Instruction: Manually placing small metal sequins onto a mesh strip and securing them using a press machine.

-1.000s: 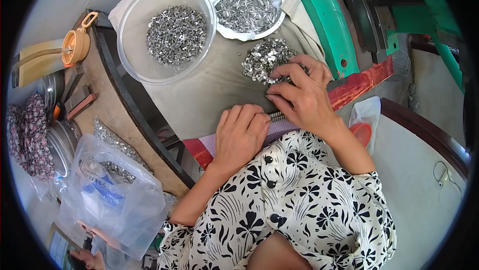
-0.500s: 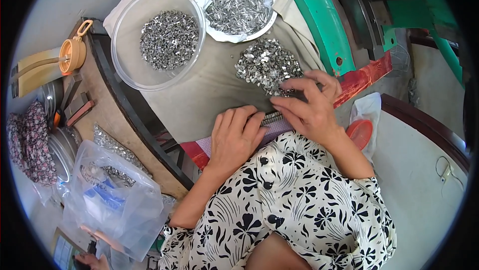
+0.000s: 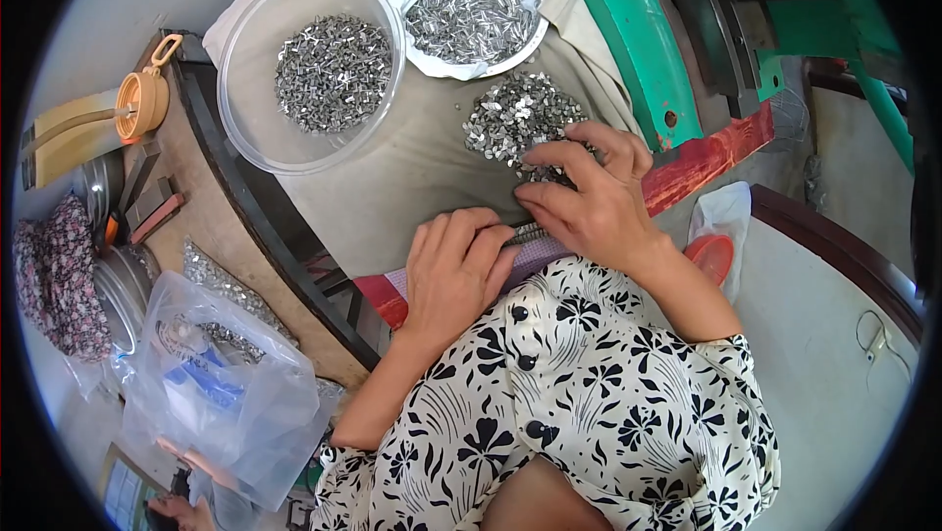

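My left hand [image 3: 453,271] is closed, with its thumb and bent fingers around the near end of a narrow, ridged grey strip [image 3: 528,234]. The fingers partly hide this strip, so what it is made of is unclear. My right hand [image 3: 601,199] reaches over the near edge of a loose pile of small shiny metal pieces [image 3: 518,114] on the cloth. Its thumb and index tips are apart, with dark pieces showing between them. A purple checked cloth [image 3: 535,254] lies under the strip, against my patterned shirt.
Beyond my hands stand a clear plastic tub [image 3: 228,89] of small metal pieces and a lined white bowl [image 3: 535,35] of thin shiny ones. Green machinery [image 3: 628,50] rises at the right. A plastic bag [image 3: 280,423] and an orange cup [image 3: 142,104] sit left.
My right hand has shifted slightly left and away from me, its thumb and index farther apart over the pile's edge. My left hand has moved only slightly.
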The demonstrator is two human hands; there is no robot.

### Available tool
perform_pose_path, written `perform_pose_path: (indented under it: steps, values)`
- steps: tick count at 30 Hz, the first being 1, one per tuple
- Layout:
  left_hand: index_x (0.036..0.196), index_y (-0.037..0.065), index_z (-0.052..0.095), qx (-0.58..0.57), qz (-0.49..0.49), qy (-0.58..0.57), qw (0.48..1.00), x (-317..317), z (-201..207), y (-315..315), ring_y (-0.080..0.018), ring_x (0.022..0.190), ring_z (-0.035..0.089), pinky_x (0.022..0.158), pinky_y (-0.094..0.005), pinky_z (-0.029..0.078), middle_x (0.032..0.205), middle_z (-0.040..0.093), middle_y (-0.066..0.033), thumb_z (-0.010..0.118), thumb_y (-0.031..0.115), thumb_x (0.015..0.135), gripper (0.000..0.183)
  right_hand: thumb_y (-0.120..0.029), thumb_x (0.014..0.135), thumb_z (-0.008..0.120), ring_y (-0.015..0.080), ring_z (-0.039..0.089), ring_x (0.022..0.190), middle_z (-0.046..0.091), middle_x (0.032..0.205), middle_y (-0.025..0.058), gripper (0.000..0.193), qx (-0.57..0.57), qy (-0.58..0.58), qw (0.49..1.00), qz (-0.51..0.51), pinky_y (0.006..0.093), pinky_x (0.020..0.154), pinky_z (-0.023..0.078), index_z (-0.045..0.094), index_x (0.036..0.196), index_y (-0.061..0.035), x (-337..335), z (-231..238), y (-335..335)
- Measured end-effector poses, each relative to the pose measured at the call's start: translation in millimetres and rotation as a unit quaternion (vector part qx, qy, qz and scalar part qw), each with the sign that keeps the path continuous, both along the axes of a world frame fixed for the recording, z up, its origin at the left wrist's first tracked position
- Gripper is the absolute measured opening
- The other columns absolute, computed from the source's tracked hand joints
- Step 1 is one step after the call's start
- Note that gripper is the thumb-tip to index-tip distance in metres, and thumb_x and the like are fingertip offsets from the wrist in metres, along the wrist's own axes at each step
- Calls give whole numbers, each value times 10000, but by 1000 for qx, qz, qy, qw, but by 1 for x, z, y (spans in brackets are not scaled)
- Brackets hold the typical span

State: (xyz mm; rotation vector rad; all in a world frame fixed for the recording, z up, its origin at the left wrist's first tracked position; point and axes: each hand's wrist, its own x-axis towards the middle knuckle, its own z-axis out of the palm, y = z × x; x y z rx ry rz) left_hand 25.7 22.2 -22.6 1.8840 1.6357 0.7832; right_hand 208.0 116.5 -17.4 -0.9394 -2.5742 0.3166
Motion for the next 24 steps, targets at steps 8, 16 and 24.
perform_pose_path:
  steps: [8,16,24]
  values:
    - [914,91,675,44,-3,-4,999,8,-3,3,-243,828,601,723,-357,442,963,631,-32,783,56,713,231,-177,679,799,279,468,1202,637,1145,-49,124,-57,-33,997,-30,451,972,264,720,774,-174,-15,12,2]
    - [943,74,651,25,12,-29,999,4,-2,-1,-256,845,610,741,-364,448,975,632,-51,786,54,713,267,-168,695,796,297,464,1206,635,1174,-49,142,-36,24,998,-53,458,978,259,709,807,-175,-11,4,1]
    - [946,66,660,-1,21,-42,999,2,-4,-6,-273,861,613,729,-370,476,997,637,-69,794,42,718,266,-174,701,795,293,471,1180,651,1125,-49,130,-61,50,995,-60,430,978,272,723,808,-187,2,11,-14]
